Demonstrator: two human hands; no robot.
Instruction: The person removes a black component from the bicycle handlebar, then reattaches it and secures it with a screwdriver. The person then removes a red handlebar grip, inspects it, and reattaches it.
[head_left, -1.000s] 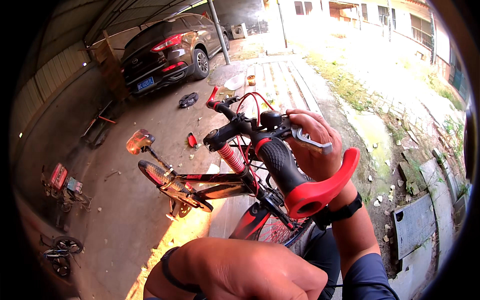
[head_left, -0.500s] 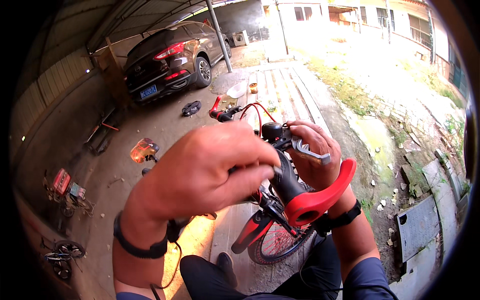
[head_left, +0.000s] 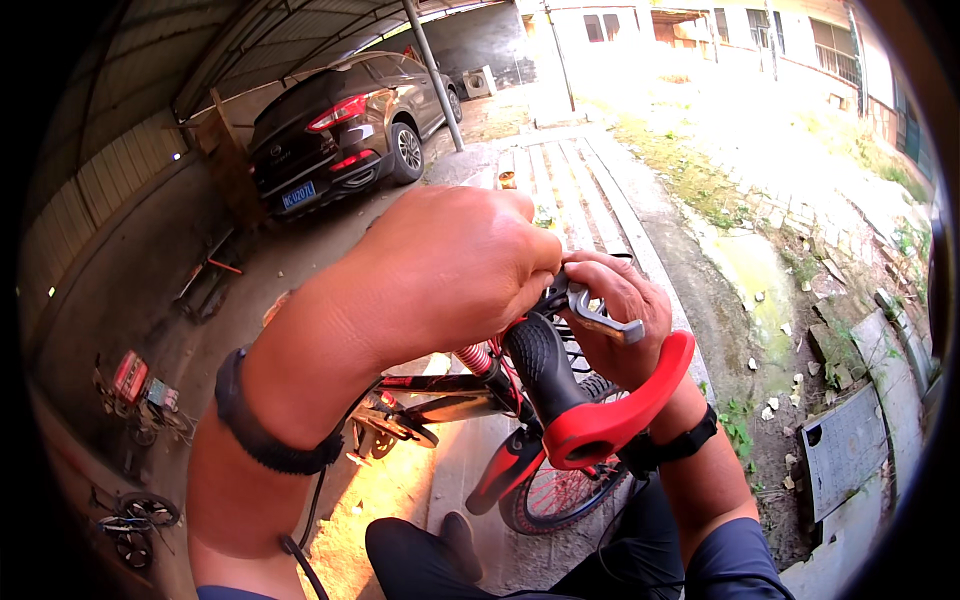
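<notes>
A bicycle handlebar with a black rubber grip (head_left: 543,362) and a red bar end (head_left: 625,415) points toward me. My left hand (head_left: 470,258) reaches over it from the left, fingers bent together at the inner end of the grip, next to the brake lever's mount. What its fingertips hold is hidden beneath the hand. Opposite, my right hand (head_left: 630,310) curls around the silver brake lever (head_left: 605,320) from the far side, fingertips meeting the left hand's. Below hang the front wheel (head_left: 565,497) and a red-and-black mudguard (head_left: 505,468).
A dark car (head_left: 335,130) is parked under the roof at the far left, beside a metal post (head_left: 433,75). Small bikes (head_left: 135,525) and a red toy vehicle (head_left: 132,378) stand along the left. Broken slabs (head_left: 845,450) lie at the right.
My left hand has moved forward and up, from above the grip to the brake lever's mount, now covering the bell. The handlebar has shifted slightly left. My right hand stays by the lever.
</notes>
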